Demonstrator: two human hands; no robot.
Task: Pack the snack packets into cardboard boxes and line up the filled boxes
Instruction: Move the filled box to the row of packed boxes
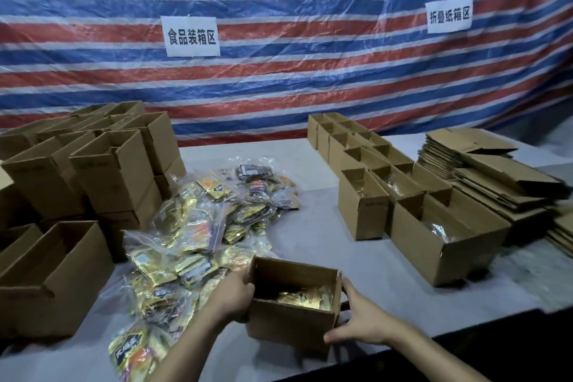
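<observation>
Box [288, 324] with a few gold packets sits by the near worktop [313, 242] edge. Left hand [234, 295] grips its left wall and right hand [356, 321] clasps the right corner. Risk imo: a sloppy pull drops it off the edge. The pile [201, 226] crowds the left, with open room toward the filled row [362, 205].

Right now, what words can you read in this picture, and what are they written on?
"食品装箱区": on the left white paper sign, fixed to the striped tarp.
"折叠纸箱区": on the right white paper sign, on the same tarp.
Print on the snack packets: too blurred to read.
Faint marks on the cardboard boxes: too blurred to read.
</observation>
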